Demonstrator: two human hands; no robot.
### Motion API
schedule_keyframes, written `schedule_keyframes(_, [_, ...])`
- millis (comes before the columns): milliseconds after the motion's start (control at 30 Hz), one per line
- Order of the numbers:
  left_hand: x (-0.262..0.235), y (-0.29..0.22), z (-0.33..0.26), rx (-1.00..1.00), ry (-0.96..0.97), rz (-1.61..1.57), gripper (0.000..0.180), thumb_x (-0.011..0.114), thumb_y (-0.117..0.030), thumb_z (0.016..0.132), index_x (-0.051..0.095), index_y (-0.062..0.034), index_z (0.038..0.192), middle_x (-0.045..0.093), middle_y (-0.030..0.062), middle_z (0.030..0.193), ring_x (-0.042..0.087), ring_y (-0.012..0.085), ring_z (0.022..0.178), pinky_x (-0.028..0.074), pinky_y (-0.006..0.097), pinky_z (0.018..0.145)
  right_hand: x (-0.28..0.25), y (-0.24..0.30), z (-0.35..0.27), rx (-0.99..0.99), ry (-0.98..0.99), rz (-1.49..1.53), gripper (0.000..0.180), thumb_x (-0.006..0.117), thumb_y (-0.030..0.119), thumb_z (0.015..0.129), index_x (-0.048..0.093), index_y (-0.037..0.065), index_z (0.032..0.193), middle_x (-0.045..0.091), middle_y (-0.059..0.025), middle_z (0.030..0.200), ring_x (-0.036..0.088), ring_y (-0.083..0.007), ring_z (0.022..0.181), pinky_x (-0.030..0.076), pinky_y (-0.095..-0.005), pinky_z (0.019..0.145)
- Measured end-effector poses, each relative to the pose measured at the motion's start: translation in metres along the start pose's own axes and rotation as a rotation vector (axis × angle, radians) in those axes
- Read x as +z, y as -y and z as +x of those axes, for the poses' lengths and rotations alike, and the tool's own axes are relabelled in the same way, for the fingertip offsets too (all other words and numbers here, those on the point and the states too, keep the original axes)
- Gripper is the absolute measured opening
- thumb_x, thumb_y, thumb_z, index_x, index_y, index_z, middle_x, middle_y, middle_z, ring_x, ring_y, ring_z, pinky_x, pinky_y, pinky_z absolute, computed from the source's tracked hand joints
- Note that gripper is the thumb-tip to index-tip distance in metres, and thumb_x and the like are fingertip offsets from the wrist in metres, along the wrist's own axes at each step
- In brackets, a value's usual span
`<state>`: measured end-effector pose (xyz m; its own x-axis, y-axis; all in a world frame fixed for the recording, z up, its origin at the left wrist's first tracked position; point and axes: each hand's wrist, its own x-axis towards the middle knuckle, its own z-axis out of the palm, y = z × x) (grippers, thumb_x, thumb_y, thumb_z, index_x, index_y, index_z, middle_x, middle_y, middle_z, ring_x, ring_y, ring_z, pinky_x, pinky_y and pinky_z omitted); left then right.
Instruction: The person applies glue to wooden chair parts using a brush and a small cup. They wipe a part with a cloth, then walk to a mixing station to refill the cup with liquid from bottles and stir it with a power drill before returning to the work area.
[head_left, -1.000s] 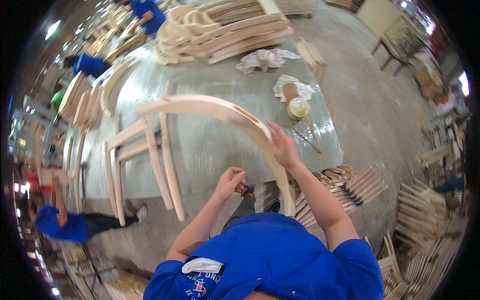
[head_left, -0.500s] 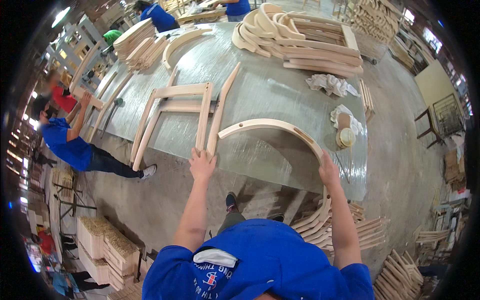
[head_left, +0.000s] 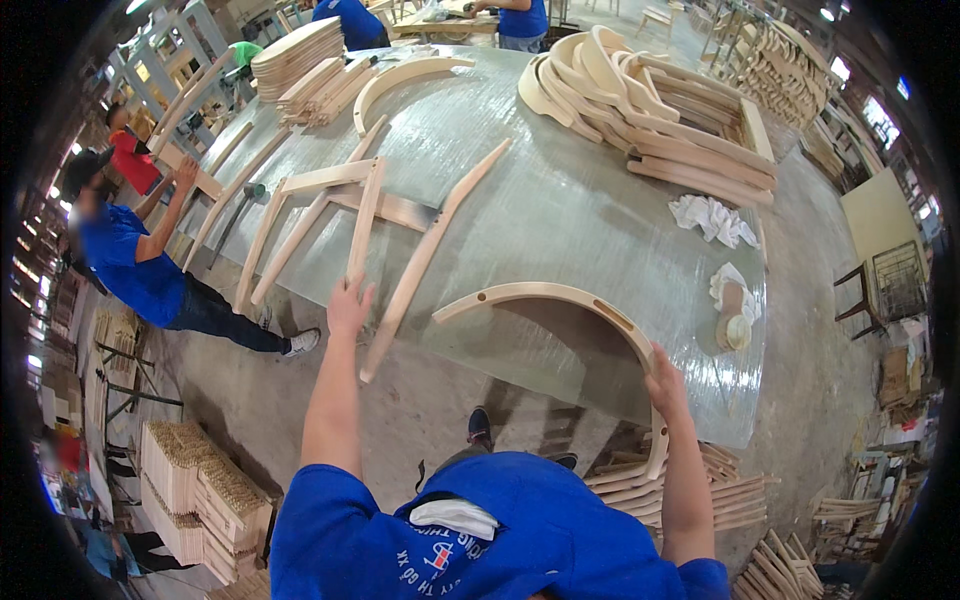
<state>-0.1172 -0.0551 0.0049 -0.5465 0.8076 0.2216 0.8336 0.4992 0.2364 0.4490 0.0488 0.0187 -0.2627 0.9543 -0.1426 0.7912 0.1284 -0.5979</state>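
Observation:
My left hand is closed around the near end of a pale wooden three-sided chair frame, its forefinger side partly spread. That piece lies over a second wooden frame with two long tapered chair legs joined by a crosspiece; the right leg's foot sticks out past the table edge. My right hand grips a curved wooden chair rail near its right end. Several holes show along the rail's top face. Its left part rests at the table, and its right end hangs below my hand.
The table bears stacked curved parts, crumpled white cloths, a small tub, and flat wooden pieces. A co-worker in blue stands at the left. Wooden parts are piled beside my right forearm.
My left hand has moved left with the three-sided frame, opening a gap between it and the long right leg. My right hand still holds the curved rail. The view has shifted slightly.

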Motion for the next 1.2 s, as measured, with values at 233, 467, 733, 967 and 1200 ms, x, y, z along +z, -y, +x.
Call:
schedule_keyframes(233, [-0.013, 0.089, 0.073, 0.050, 0.033, 0.105, 0.053, 0.054, -0.019, 0.078, 0.039, -0.0158, 0.129, 0.053, 0.0194, 0.112, 0.057, 0.0347, 0.094, 0.047, 0.045, 0.078, 0.023, 0.040, 0.024, -0.041, -0.104, 0.029, 0.056, 0.055, 0.008, 0.074, 0.041, 0.013, 0.128, 0.059, -0.0243, 0.099, 0.056, -0.0399, 0.095, 0.044, -0.0440, 0.081])
schedule_keyframes(467, [-0.016, 0.081, 0.090, -0.231, 0.199, 0.119, 0.064, 0.057, -0.018, 0.074, 0.031, -0.0166, 0.133, 0.062, 0.0203, 0.091, 0.060, 0.0379, 0.085, 0.048, 0.047, 0.074, -0.011, 0.056, 0.044, -0.090, -0.170, 0.124, 0.052, 0.057, 0.004, 0.076, 0.047, 0.012, 0.126, 0.060, -0.0223, 0.103, 0.061, -0.0282, 0.094, 0.046, -0.0349, 0.080])
schedule_keyframes(733, [-0.142, 0.094, 0.083, -0.031, -0.374, -0.156, 0.061, 0.054, -0.013, 0.078, 0.032, -0.0073, 0.135, 0.048, 0.0224, 0.125, 0.053, 0.0344, 0.107, 0.043, 0.040, 0.088, 0.011, 0.041, 0.069, 0.111, 0.044, -0.182, 0.068, 0.058, 0.011, 0.074, 0.030, 0.011, 0.136, 0.052, -0.0196, 0.119, 0.052, -0.0360, 0.106, 0.043, -0.0418, 0.089])
schedule_keyframes(967, [-0.298, 0.023, -0.011, 0.114, -0.575, -1.382, 0.046, 0.054, -0.006, 0.083, 0.033, -0.0070, 0.124, 0.046, 0.0063, 0.076, 0.043, 0.0094, 0.046, 0.037, 0.022, 0.038, -0.005, 0.025, 0.050, -0.266, -0.435, -0.226, 0.065, 0.061, 0.019, 0.074, 0.035, 0.009, 0.132, 0.045, -0.0189, 0.124, 0.042, -0.0366, 0.114, 0.033, -0.0446, 0.097])
schedule_keyframes(1200, [-0.307, -0.023, -0.072, 0.493, -0.263, -1.726, 0.035, 0.044, -0.013, 0.091, 0.029, -0.0015, 0.120, 0.039, 0.0072, 0.074, 0.038, 0.0092, 0.042, 0.036, 0.022, 0.031, -0.019, 0.006, 0.065, -0.287, -0.621, 0.071, 0.052, 0.061, 0.015, 0.076, 0.044, 0.005, 0.124, 0.052, -0.0193, 0.111, 0.047, -0.0367, 0.104, 0.037, -0.0412, 0.091])
